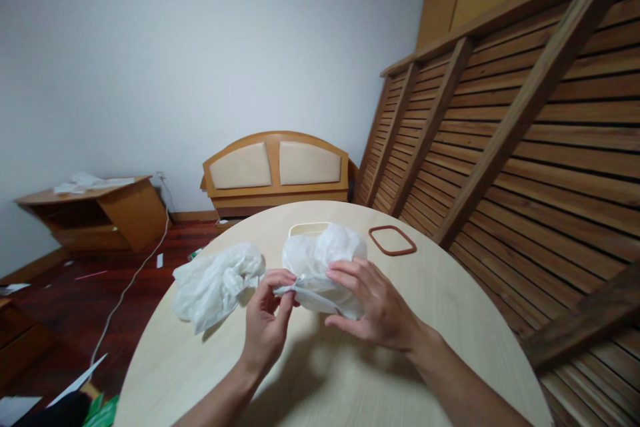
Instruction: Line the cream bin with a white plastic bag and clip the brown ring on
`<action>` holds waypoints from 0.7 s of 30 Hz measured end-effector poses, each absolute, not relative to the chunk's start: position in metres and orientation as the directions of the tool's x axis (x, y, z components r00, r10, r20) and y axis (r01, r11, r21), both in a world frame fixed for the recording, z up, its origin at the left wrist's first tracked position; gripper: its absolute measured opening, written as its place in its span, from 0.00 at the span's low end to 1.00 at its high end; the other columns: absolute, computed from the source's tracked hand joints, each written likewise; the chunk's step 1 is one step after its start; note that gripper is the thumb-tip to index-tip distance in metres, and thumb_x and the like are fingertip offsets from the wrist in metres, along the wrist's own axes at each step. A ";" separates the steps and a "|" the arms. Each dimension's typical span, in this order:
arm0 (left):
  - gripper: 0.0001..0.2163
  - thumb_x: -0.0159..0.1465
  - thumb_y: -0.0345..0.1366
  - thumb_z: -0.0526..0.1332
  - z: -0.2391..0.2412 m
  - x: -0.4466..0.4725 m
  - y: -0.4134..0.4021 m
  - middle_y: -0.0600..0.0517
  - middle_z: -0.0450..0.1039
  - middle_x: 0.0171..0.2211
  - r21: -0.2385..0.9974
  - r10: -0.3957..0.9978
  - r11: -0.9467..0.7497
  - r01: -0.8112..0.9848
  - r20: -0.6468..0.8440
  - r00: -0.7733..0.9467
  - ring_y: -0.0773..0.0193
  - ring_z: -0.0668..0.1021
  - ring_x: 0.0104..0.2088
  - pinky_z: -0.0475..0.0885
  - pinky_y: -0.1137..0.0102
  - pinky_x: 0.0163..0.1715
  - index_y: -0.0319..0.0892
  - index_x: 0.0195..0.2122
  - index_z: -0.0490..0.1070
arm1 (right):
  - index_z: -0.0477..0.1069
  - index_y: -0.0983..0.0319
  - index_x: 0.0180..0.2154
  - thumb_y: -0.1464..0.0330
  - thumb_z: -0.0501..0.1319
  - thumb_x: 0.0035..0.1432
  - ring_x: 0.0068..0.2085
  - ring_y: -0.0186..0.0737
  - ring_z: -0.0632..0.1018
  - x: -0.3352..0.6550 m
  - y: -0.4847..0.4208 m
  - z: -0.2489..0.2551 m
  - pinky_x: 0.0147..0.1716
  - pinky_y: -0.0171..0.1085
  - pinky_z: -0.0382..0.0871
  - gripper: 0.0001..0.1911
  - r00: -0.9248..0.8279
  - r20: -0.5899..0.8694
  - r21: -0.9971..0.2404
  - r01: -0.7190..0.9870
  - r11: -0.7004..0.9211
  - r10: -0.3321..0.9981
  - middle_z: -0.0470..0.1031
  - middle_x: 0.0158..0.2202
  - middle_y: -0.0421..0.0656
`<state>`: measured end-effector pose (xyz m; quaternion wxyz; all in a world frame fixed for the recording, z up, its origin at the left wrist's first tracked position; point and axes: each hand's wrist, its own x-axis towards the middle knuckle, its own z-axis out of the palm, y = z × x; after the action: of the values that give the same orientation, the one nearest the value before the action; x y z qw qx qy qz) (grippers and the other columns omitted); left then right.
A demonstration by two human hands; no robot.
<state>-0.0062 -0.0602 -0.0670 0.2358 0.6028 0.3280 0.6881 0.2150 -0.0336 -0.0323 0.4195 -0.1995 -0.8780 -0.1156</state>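
Both my hands work a thin white plastic bag (320,260) over a round pale wooden table (450,307). My left hand (267,320) pinches a twisted strip of the bag between thumb and fingers. My right hand (373,303) curls round the bag's bunched body from the right. A second crumpled white plastic bag (215,283) lies on the table just left of my left hand. Behind the held bag a cream container (305,229) peeks out, mostly hidden.
A brown rectangular ring, like a lid seal (393,240), lies on the table at the back right. Slatted wooden bed frames (525,127) lean along the right wall. A padded headboard (275,170) and a low cabinet (100,210) stand against the far wall; a cable (130,280) crosses the floor.
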 end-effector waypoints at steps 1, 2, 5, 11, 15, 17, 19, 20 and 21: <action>0.03 0.67 0.34 0.61 -0.068 -0.005 -0.062 0.48 0.72 0.39 0.732 0.719 -0.676 0.089 0.681 -0.137 0.62 0.77 0.39 0.77 0.75 0.29 0.43 0.38 0.74 | 0.63 0.63 0.59 0.64 0.67 0.59 0.52 0.50 0.76 0.212 -0.033 -0.034 0.50 0.49 0.74 0.29 -0.571 0.778 0.037 0.459 0.888 0.263 0.76 0.52 0.52; 0.03 0.67 0.34 0.61 -0.069 -0.004 -0.063 0.47 0.73 0.39 0.725 0.716 -0.679 0.116 0.689 -0.110 0.61 0.77 0.39 0.77 0.74 0.29 0.43 0.38 0.74 | 0.64 0.63 0.58 0.68 0.64 0.60 0.50 0.49 0.76 0.210 -0.033 -0.036 0.49 0.48 0.74 0.25 -0.573 0.774 0.037 0.465 0.884 0.269 0.77 0.50 0.51; 0.03 0.66 0.30 0.61 -0.068 -0.002 -0.066 0.47 0.75 0.37 0.648 0.664 -0.728 0.224 0.747 -0.004 0.60 0.79 0.40 0.77 0.71 0.35 0.43 0.39 0.75 | 0.67 0.62 0.54 0.76 0.58 0.61 0.44 0.46 0.78 0.211 -0.029 -0.038 0.44 0.46 0.75 0.19 -0.565 0.784 0.039 0.461 0.887 0.259 0.79 0.43 0.47; 0.14 0.65 0.29 0.60 -0.060 -0.005 -0.070 0.43 0.77 0.46 0.441 0.543 -0.816 0.374 0.807 0.233 0.55 0.80 0.46 0.78 0.62 0.45 0.46 0.52 0.73 | 0.71 0.59 0.50 0.77 0.56 0.64 0.40 0.40 0.78 0.222 -0.027 -0.033 0.38 0.39 0.75 0.15 -0.491 0.856 0.042 0.380 0.924 0.164 0.78 0.38 0.44; 0.17 0.66 0.30 0.61 -0.062 -0.007 -0.069 0.42 0.75 0.51 0.377 0.494 -0.831 0.409 0.837 0.234 0.55 0.79 0.50 0.79 0.62 0.45 0.48 0.55 0.72 | 0.75 0.59 0.47 0.75 0.57 0.67 0.40 0.38 0.78 0.221 -0.034 -0.029 0.37 0.37 0.73 0.11 -0.538 0.837 0.090 0.319 0.943 0.103 0.78 0.39 0.45; 0.18 0.65 0.28 0.61 -0.064 -0.008 -0.068 0.42 0.74 0.52 0.354 0.480 -0.822 0.446 0.852 0.208 0.56 0.80 0.49 0.80 0.65 0.42 0.49 0.55 0.72 | 0.76 0.59 0.44 0.74 0.57 0.67 0.39 0.38 0.77 0.217 -0.037 -0.028 0.38 0.38 0.73 0.10 -0.573 0.816 0.114 0.290 0.950 0.077 0.79 0.38 0.44; 0.21 0.65 0.27 0.62 -0.065 -0.008 -0.066 0.41 0.73 0.54 0.317 0.459 -0.818 0.481 0.862 0.214 0.55 0.79 0.51 0.80 0.65 0.43 0.50 0.59 0.70 | 0.76 0.61 0.41 0.74 0.58 0.67 0.39 0.38 0.77 0.212 -0.040 -0.028 0.41 0.39 0.74 0.08 -0.607 0.793 0.138 0.255 0.957 0.048 0.79 0.37 0.43; 0.23 0.65 0.27 0.62 -0.065 -0.008 -0.064 0.40 0.73 0.55 0.291 0.448 -0.818 0.496 0.864 0.231 0.54 0.79 0.52 0.80 0.63 0.44 0.50 0.61 0.68 | 0.75 0.61 0.40 0.74 0.57 0.67 0.39 0.38 0.77 0.209 -0.041 -0.030 0.41 0.39 0.74 0.08 -0.620 0.784 0.145 0.240 0.960 0.036 0.80 0.36 0.43; 0.24 0.65 0.27 0.62 -0.065 -0.008 -0.063 0.40 0.72 0.56 0.265 0.436 -0.821 0.506 0.863 0.256 0.54 0.78 0.53 0.79 0.62 0.46 0.50 0.62 0.66 | 0.74 0.61 0.39 0.75 0.57 0.67 0.39 0.38 0.77 0.206 -0.042 -0.031 0.42 0.39 0.74 0.08 -0.633 0.774 0.149 0.226 0.963 0.028 0.79 0.35 0.42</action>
<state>-0.0078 -0.0633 -0.0648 -0.0330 0.7917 0.2977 0.5324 0.2063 -0.0419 -0.0309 0.4227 -0.0710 -0.8959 -0.1168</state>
